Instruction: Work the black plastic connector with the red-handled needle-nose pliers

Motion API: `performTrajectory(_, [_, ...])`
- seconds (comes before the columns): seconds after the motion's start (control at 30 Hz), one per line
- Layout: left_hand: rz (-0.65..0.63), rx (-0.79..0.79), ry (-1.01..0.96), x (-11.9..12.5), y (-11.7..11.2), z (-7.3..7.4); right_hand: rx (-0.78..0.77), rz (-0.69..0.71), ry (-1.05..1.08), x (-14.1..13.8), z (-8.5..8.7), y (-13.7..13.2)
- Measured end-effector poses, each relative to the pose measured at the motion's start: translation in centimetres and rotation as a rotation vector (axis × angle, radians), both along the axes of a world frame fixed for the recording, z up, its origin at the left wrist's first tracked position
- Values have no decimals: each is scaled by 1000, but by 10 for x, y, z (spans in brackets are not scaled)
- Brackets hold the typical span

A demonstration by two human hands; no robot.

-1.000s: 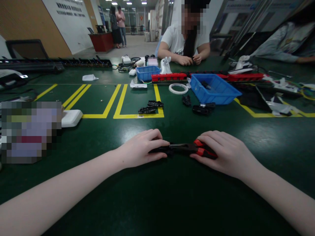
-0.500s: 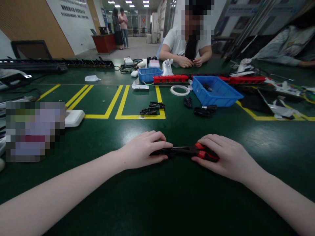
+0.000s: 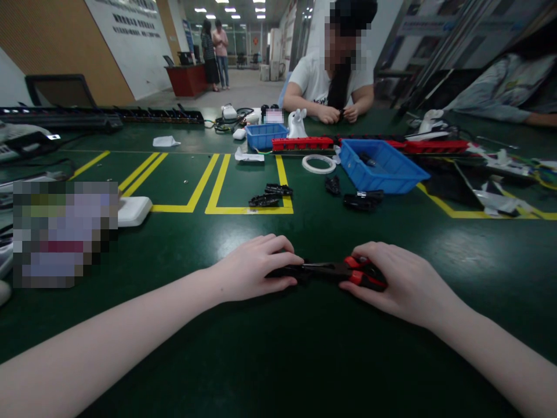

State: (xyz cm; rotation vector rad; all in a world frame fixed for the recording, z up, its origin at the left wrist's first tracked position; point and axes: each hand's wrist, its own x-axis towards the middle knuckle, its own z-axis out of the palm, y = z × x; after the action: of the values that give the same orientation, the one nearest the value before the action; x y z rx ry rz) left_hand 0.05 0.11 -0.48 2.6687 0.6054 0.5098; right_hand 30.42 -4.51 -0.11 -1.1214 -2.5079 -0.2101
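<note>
My right hand (image 3: pixel 394 281) is closed round the red-and-black handles of a pair of pliers (image 3: pixel 335 270), whose jaws point left. Between the fingers and thumb of my left hand (image 3: pixel 256 267) is a small black plastic part (image 3: pixel 281 271), mostly covered by the fingers. The tips of the pliers meet this part at its right end; what exactly they grip is too dark to tell. Both hands rest low over the green table (image 3: pixel 278 360). Beyond them lie more black parts (image 3: pixel 265 200) by the yellow tape, and another black piece (image 3: pixel 363 200) further right.
A blue bin (image 3: pixel 383 168) with dark pieces inside stands at the right, a smaller blue bin (image 3: pixel 266 137) further back. A white tape ring (image 3: pixel 319 164) and red strips (image 3: pixel 302 144) lie near them. At left is a white box (image 3: pixel 134 211). A person (image 3: pixel 331 81) sits opposite.
The view has tilted slightly, so the far things sit a little lower. The handles of the pliers look slightly further apart in my right hand; both hands stay nearly in place.
</note>
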Motion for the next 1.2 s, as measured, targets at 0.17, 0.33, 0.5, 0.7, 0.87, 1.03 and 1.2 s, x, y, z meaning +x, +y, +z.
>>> performTrajectory(0.17, [-2,5,4,0,-1,0,43,5,-20,0,1,0])
performTrajectory(0.33, [-15,17,17,-1,1,-1,47,5,-19,-1,3,1])
performTrajectory(0.5, [-22,10,21,-1,3,-3,33,17,-16,0,3,1])
performTrajectory(0.7, [-8,-13,31,-1,0,0,14,36,-14,1,6,-2])
performTrajectory(0.87, [-12,-2,26,-1,0,1,-6,42,-11,1,7,-2])
performTrajectory(1.03, [-5,-11,31,-1,-1,3,-20,36,-67,2,5,0])
performTrajectory(1.2, [2,-18,43,0,-2,4,9,32,-105,3,3,1])
